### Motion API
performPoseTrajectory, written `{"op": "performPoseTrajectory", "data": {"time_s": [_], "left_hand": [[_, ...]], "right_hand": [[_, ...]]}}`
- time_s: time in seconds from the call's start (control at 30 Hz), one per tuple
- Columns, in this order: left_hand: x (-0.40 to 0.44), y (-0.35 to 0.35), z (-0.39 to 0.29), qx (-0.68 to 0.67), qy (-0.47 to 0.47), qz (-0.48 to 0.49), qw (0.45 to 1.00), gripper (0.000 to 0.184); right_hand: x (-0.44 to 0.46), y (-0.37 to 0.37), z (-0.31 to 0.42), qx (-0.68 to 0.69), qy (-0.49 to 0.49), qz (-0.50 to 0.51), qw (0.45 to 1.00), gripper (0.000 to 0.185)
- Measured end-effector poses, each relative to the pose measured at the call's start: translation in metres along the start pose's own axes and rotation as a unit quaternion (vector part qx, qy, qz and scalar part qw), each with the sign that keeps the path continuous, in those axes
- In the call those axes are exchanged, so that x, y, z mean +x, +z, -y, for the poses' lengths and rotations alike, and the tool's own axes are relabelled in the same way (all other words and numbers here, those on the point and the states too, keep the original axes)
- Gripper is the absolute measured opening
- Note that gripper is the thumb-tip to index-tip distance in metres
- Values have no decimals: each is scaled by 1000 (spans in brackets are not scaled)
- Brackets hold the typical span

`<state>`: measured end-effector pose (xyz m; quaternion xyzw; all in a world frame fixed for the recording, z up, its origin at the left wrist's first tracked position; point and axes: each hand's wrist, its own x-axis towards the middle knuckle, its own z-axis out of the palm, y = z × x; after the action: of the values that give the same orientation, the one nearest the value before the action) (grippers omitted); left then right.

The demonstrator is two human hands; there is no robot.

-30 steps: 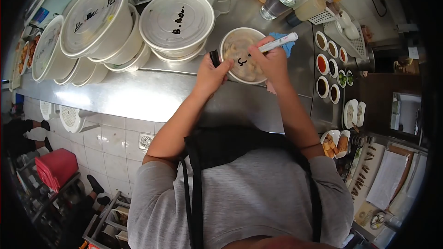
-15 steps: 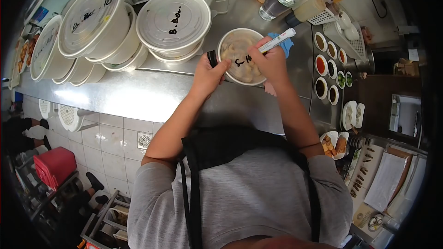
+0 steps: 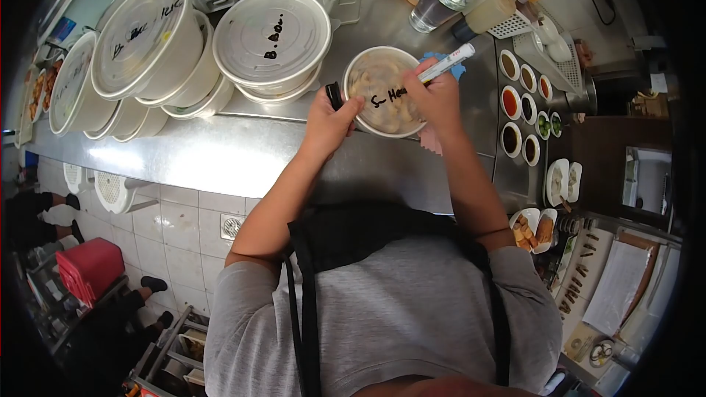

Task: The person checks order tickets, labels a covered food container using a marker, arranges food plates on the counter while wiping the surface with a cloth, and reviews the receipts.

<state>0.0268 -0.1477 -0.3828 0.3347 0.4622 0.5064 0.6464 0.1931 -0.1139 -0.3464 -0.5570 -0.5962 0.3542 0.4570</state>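
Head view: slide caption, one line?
Right hand holds a marker to a lettered lid; left hand, gripping a black object, at its edge.

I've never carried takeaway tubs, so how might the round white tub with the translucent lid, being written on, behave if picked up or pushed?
The tub probably has some weight, since pale food shows through its lid. Pushed, it would likely slide across the smooth, shiny metal counter.

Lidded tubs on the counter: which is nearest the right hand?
The small round tub, partly covered by the right hand, which holds a marker; the larger tubs all stand farther left.
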Motion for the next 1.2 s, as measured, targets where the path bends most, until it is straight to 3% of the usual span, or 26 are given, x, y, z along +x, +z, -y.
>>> {"op": "performPoseTrajectory", "data": {"time_s": [0.47,0.57,0.67,0.7,0.83,0.93,1.2], "left_hand": [[2,-5,7,7,18,11,1000,24],[0,-7,3,47,16,1,999,26],[-12,-11,2,282,217,-66,932,27],[-21,-6,-5,299,218,-39,928,27],[-52,28,-27,346,212,55,912,24],[-57,52,-29,341,231,102,905,23],[-61,103,-12,328,214,142,909,17]], "right_hand": [[1,-3,-8,-41,-59,-19,997,14],[-1,-16,4,48,68,-40,996,13],[-11,-25,33,211,80,-77,971,11],[-17,-34,28,255,30,-29,966,13],[-49,-42,44,250,18,84,964,13],[-63,-41,41,121,-131,94,979,16],[-76,-86,30,156,-137,114,971,9]]}}
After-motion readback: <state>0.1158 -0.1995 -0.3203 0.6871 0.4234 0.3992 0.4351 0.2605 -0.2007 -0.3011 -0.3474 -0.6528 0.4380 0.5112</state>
